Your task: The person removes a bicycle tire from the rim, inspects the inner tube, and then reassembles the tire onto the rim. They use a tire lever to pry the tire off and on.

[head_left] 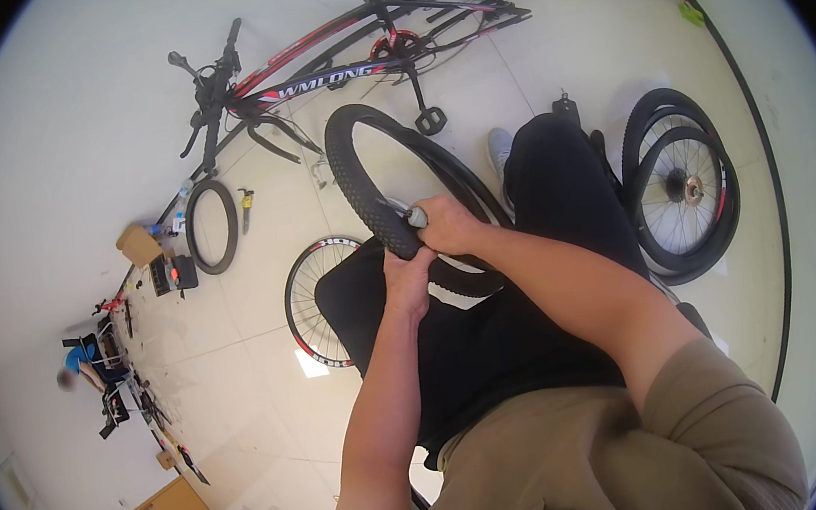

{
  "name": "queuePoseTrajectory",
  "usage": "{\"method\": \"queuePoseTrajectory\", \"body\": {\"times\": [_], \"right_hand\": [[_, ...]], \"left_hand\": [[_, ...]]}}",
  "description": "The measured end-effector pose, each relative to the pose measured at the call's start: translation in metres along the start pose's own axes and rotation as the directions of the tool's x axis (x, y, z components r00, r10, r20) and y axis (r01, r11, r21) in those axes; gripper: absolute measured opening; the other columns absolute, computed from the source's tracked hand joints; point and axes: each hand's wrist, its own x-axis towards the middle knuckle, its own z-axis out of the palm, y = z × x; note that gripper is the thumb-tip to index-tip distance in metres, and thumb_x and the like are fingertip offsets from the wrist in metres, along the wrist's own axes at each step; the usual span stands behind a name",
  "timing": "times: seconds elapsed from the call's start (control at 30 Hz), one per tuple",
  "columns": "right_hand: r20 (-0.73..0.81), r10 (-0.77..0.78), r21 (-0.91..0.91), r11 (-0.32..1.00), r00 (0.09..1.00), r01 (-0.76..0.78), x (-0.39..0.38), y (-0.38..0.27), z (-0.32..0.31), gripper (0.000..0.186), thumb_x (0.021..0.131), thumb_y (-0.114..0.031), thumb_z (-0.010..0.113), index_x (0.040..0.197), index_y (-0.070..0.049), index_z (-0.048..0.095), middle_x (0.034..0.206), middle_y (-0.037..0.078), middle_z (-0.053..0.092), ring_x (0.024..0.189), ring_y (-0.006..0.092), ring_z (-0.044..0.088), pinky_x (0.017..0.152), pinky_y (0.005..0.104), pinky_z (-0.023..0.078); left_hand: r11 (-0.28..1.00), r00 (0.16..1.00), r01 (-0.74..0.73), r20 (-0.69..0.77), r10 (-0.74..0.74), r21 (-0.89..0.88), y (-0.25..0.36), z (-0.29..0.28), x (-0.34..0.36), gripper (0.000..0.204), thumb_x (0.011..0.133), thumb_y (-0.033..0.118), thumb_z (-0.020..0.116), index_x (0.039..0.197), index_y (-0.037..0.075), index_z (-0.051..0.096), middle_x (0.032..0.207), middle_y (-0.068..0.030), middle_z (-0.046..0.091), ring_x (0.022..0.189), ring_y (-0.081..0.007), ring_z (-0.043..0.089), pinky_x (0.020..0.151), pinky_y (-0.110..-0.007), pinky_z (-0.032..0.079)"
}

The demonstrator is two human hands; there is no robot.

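Note:
A black knobbly bicycle tyre (350, 169) stands tilted in front of my lap, leaning between my legs. My left hand (406, 280) is closed around its lower left side, thumb against the tread. Just above and to the right, my right hand (452, 226) is closed on a small grey tool (416, 217) at the tyre's inner edge. The tool has a slim end reaching into the tyre opening; its exact kind is unclear. My right fingers partly cover it. Below my left knee lies a spoked wheel rim (301, 320) with red and white markings, partly hidden by my leg.
A black and red bicycle frame (325, 53) without wheels leans along the far wall. Wheels and tyres (689, 203) lie stacked on the right. At left are a loose tyre (212, 227), a yellow-handled tool (247, 201), a cardboard box (138, 244) and another person (86, 364).

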Motion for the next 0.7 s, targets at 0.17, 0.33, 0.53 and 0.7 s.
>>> {"method": "queuePoseTrajectory", "body": {"times": [0.17, 0.33, 0.53, 0.7], "right_hand": [[-0.062, 0.036, 0.051, 0.998, 0.997, -0.033, -0.001, 0.004, -0.005, 0.032, 0.073, -0.008, 0.062, 0.103, -0.006, 0.073, 0.100, 0.026, 0.070, 0.098, 0.0424, 0.066, 0.087, 0.0476, 0.052], [-0.031, 0.219, 0.138, 0.967, 0.975, -0.213, -0.009, 0.007, 0.011, 0.028, 0.076, -0.006, 0.059, 0.100, -0.006, 0.073, 0.095, 0.026, 0.070, 0.091, 0.0418, 0.068, 0.083, 0.0462, 0.052], [0.143, 0.432, 0.210, 0.866, 0.890, -0.454, -0.002, 0.014, 0.018, 0.027, 0.075, -0.006, 0.059, 0.097, -0.006, 0.074, 0.098, 0.024, 0.071, 0.096, 0.0398, 0.068, 0.085, 0.0440, 0.053], [-0.036, 0.193, 0.063, 0.980, 0.980, -0.191, -0.006, 0.008, 0.016, 0.027, 0.074, -0.006, 0.058, 0.096, -0.006, 0.073, 0.099, 0.025, 0.070, 0.099, 0.0414, 0.067, 0.087, 0.0464, 0.053]], "left_hand": [[0.971, 0.966, 0.231, 0.130, -0.222, -0.059, 0.031, 0.000, -0.014, 0.048, 0.082, 0.007, 0.070, 0.127, 0.005, 0.053, 0.117, -0.0074, 0.062, 0.108, -0.0229, 0.061, 0.096, -0.043, 0.049], [0.945, 0.997, 0.064, 0.064, -0.045, -0.322, 0.054, -0.025, 0.026, 0.045, 0.088, 0.016, 0.065, 0.129, 0.004, 0.052, 0.115, -0.0103, 0.062, 0.105, -0.0243, 0.061, 0.091, -0.038, 0.051], [0.991, 0.941, -0.033, -0.330, 0.074, 0.127, 0.081, 0.008, 0.054, 0.035, 0.078, 0.007, 0.075, 0.106, -0.003, 0.057, 0.088, -0.0111, 0.063, 0.070, -0.0205, 0.062, 0.062, -0.034, 0.053], [0.974, 0.912, -0.185, -0.347, 0.219, 0.131, 0.075, 0.010, 0.052, 0.024, 0.077, 0.004, 0.073, 0.095, -0.001, 0.058, 0.076, -0.0074, 0.061, 0.058, -0.0180, 0.059, 0.055, -0.032, 0.050]]}}
